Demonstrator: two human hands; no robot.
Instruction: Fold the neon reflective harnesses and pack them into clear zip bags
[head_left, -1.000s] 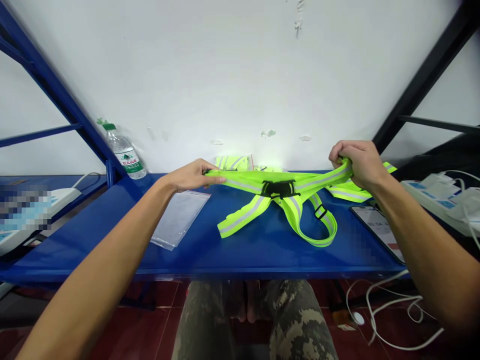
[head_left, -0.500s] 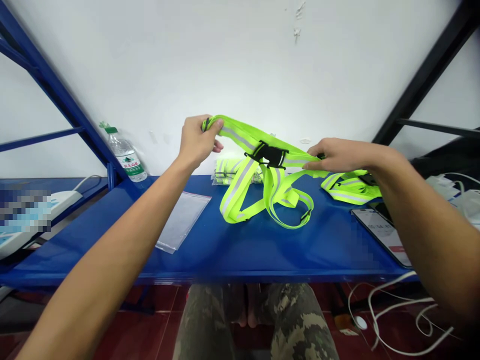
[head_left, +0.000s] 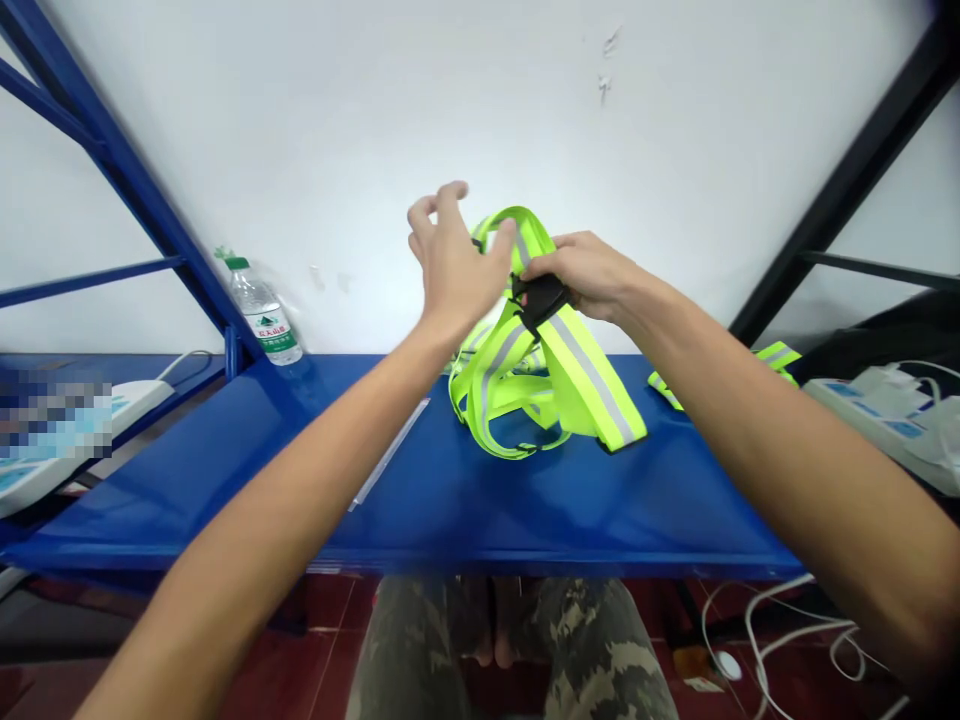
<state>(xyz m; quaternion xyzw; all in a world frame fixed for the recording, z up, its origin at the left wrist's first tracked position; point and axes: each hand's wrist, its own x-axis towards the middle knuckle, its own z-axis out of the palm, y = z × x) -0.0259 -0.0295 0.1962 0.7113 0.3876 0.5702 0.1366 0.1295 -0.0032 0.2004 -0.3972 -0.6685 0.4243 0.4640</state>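
Observation:
A neon-yellow reflective vest (head_left: 589, 370) made of straps with grey stripes hangs over the table, its lower loops at the tabletop. My right hand (head_left: 589, 270) is closed on it by the black buckle plate (head_left: 541, 300) where the straps join. My left hand (head_left: 461, 260) is beside the upper loop, fingers spread and raised, the thumb against or just in front of the strap. One strap end dangles to the right below the buckle. Behind the vest, another bundle of such straps is mostly hidden.
A blue table (head_left: 450, 530) stands against a white wall. On it are a water bottle (head_left: 266, 315), a clear plastic bag (head_left: 390, 455) partly behind my left arm, and more yellow straps (head_left: 778, 355) behind my right arm. Power strips lie at both sides; white cables (head_left: 765, 640) hang lower right.
My left hand has let go of the strap end and opened, moving right. My right hand has shifted left to the buckle. The stretched strap has folded, with one end now hanging down.

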